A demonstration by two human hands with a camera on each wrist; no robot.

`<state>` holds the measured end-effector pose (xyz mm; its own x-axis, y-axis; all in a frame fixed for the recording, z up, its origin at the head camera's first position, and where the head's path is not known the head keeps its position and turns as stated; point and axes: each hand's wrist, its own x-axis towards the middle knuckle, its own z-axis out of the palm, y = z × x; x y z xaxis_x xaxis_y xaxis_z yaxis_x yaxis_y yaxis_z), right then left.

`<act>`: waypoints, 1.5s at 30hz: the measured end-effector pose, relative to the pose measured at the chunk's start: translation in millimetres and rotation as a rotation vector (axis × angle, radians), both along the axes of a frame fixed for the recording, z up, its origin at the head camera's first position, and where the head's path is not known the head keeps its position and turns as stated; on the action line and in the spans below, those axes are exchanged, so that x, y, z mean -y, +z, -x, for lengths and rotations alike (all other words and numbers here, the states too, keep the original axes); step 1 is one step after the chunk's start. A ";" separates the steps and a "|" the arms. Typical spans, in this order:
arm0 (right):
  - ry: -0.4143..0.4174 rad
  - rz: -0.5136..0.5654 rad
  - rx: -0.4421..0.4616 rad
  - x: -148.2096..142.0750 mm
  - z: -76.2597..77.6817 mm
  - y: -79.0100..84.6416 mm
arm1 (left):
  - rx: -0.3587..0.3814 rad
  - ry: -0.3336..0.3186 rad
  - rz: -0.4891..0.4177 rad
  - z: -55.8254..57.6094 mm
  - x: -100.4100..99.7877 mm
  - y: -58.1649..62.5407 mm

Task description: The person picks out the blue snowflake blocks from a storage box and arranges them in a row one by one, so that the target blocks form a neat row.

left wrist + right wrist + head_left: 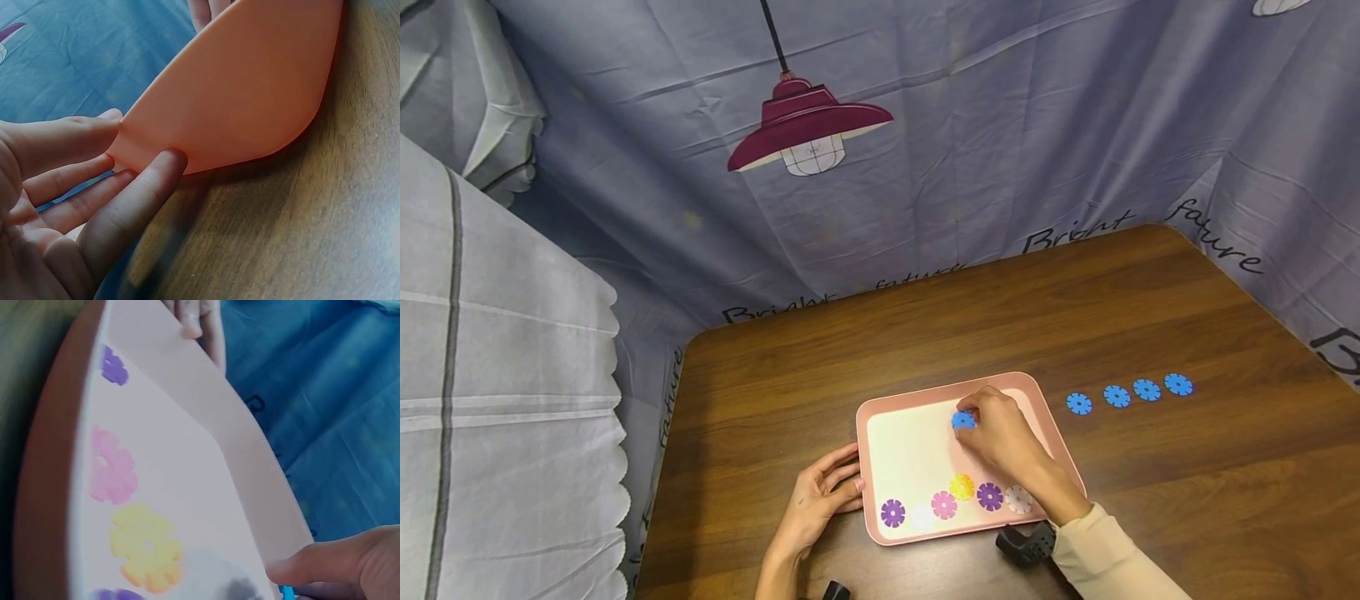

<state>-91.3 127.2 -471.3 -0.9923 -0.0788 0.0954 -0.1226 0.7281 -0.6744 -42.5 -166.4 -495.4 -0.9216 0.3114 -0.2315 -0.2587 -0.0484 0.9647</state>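
My right hand (1000, 425) is over the tray's upper right part, pinching a blue notched disc (963, 420) between thumb and fingers. In the right wrist view only a sliver of that blue disc (287, 592) shows below the thumb. The pink tray (863, 425) has a white inside. Along its near side lie two purple discs (892, 513), a pink one (943, 505), a yellow one (962, 487) and whitish ones (1018, 499). My left hand (820, 497) rests at the tray's left edge, its extended fingers touching the outer wall (237, 94).
Several blue discs (1116, 396) lie in a row on the wooden table (1150, 467), right of the tray. A printed curtain (985, 167) hangs behind the table, and a white scalloped cloth (527, 375) hangs at left. A black wrist device (1026, 544) is by the right wrist.
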 end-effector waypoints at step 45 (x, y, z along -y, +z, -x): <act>-0.303 -0.147 -0.108 -222.3 19.6 49.7 | -0.008 -0.010 0.026 -1.8 -0.7 1.1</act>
<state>-110.9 349.5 -421.5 -0.9575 0.1968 0.2108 0.0487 0.8308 -0.5544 -40.7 -165.7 -494.3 -0.9203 0.3146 -0.2325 -0.2516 -0.0208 0.9676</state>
